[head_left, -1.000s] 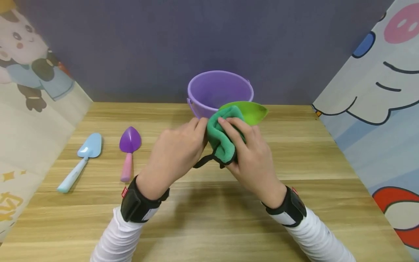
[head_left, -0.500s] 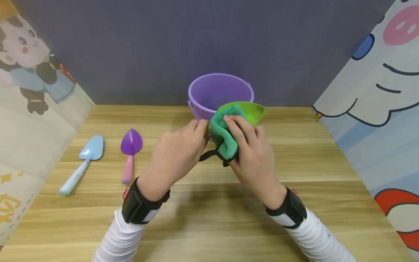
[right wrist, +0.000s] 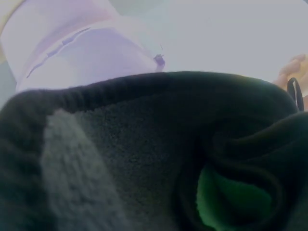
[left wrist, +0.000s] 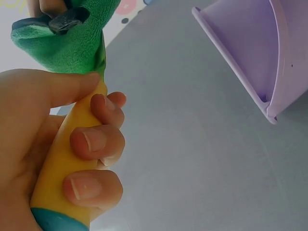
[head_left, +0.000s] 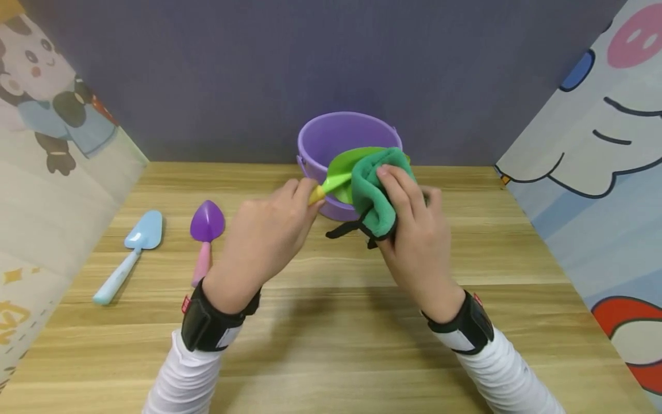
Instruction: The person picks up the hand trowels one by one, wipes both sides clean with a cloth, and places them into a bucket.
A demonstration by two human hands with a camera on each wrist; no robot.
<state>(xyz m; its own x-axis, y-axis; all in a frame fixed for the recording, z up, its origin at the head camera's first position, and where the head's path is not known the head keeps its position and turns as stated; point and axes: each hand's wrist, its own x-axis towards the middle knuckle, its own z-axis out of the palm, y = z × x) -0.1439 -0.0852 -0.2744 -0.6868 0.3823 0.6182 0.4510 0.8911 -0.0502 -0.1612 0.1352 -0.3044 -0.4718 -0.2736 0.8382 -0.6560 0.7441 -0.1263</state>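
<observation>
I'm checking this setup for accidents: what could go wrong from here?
The green-bladed trowel overlaps the round purple plastic bucket in the head view, so a slip might knock it. The loose black strip on the folded green fabric cloth could snag. With the left hand gripping only the yellow handle, the blade might twist.

Blue trowel (head_left: 131,260) beside purple trowel (head_left: 207,232), both left of purple bucket (head_left: 338,135)

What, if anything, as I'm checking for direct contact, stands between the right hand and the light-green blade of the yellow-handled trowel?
The green fleecy cloth with black edging: held in the right hand, it covers part of the blade in the head view. Whether hidden fingertips touch the blade is unclear.
</observation>
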